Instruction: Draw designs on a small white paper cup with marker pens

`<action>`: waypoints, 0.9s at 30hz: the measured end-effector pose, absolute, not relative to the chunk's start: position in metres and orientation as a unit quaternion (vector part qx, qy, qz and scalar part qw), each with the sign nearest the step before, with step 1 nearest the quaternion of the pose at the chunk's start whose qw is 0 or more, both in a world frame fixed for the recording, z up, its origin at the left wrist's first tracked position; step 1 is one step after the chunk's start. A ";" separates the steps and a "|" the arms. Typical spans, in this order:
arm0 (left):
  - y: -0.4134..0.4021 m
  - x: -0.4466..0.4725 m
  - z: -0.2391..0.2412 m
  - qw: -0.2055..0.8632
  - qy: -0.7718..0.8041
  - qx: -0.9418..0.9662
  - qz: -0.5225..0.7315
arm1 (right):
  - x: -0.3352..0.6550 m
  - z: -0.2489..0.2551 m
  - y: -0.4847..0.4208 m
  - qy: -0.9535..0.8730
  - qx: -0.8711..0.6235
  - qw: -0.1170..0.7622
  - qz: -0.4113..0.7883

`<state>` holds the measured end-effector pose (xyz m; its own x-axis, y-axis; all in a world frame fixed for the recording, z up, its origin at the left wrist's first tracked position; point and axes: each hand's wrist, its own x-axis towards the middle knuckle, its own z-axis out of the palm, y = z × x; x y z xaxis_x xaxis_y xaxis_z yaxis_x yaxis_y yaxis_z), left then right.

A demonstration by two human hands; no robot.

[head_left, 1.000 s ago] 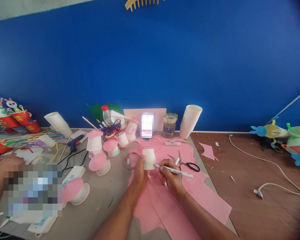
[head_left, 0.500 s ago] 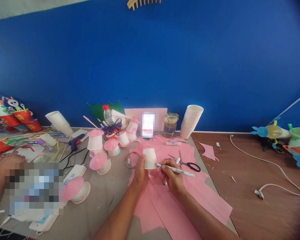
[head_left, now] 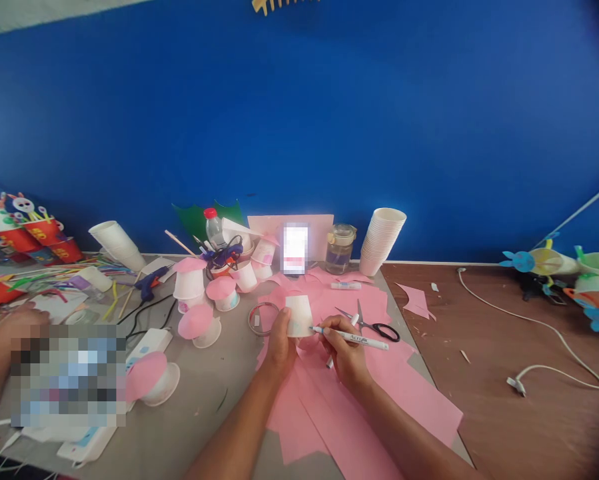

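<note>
My left hand [head_left: 280, 343] grips a small white paper cup [head_left: 299, 315], held upside down above the pink paper sheets [head_left: 359, 400]. My right hand [head_left: 344, 350] holds a white acrylic marker [head_left: 352, 339] with its tip touching the cup's lower side. A second small white stick-like piece shows under my right fingers. Black-handled scissors [head_left: 372, 327] lie just beyond my right hand. A clear tape ring [head_left: 262, 319] lies left of the cup.
Pink-topped cup mushrooms [head_left: 199, 327] stand to the left, with a glue gun [head_left: 149, 283] and cables. A cup stack [head_left: 382, 241], a jar [head_left: 339, 250] and a bottle [head_left: 212, 230] line the blue wall. Another person's hand [head_left: 9, 327] is far left. A white cable [head_left: 534, 333] crosses the brown table.
Almost nothing has changed; the marker tip stays on the cup, with only a slight shift of my right hand and the view.
</note>
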<state>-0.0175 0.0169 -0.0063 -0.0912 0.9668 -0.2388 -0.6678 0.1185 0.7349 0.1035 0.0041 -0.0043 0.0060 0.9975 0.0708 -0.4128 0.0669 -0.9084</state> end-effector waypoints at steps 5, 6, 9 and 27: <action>0.017 -0.018 -0.010 0.636 0.382 0.196 0.641 | 0.103 -0.004 0.003 -0.405 -0.369 0.602 0.581; 0.017 -0.018 -0.010 0.639 0.382 0.200 0.637 | 0.103 -0.004 0.003 -0.405 -0.369 0.602 0.581; 0.017 -0.018 -0.010 0.647 0.376 0.207 0.630 | 0.103 -0.005 0.003 -0.406 -0.361 0.602 0.585; 0.016 -0.016 -0.001 0.644 0.374 0.161 0.647 | 0.105 -0.011 0.005 -0.401 -0.360 0.606 0.585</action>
